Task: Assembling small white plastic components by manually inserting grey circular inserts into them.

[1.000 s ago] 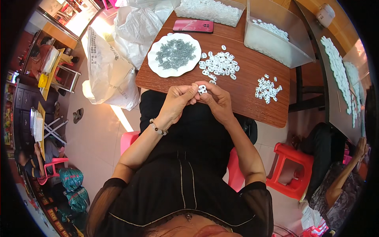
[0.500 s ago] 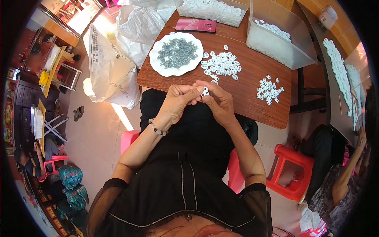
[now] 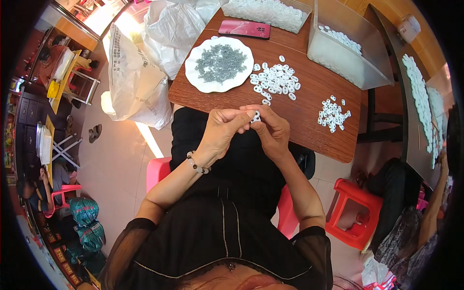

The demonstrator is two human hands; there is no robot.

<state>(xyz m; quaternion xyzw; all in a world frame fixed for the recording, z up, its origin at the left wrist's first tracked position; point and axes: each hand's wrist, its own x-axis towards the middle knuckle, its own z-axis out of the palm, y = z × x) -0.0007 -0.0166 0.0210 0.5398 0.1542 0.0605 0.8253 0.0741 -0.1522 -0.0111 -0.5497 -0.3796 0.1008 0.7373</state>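
Over the near edge of the brown table (image 3: 309, 135), my left hand (image 3: 223, 126) and my right hand (image 3: 271, 129) meet, both closed in a fingertip pinch. Between them is a small white plastic piece (image 3: 256, 116) with dark round holes; fingers cover part of it. Just beyond my hands lies a loose pile of white oval two-hole pieces (image 3: 279, 79). A white wavy-rimmed plate (image 3: 192, 64) at the left bears a heap of small grey pins (image 3: 220, 63). To the right is a second pile of smaller white two-hole pieces (image 3: 332, 116).
A pink phone (image 3: 244, 29) and two clear bins, a long one (image 3: 303, 21) and a deep one (image 3: 360, 75), line the far side. White sacks (image 3: 137, 82) stand left. A red stool (image 3: 355, 212) and a seated person (image 3: 411, 232) are at the right, beside a dark table (image 3: 411, 125).
Both hands still pinch the white piece, with slightly shifted fingers. The table and everything on it appear a little farther right in the view.
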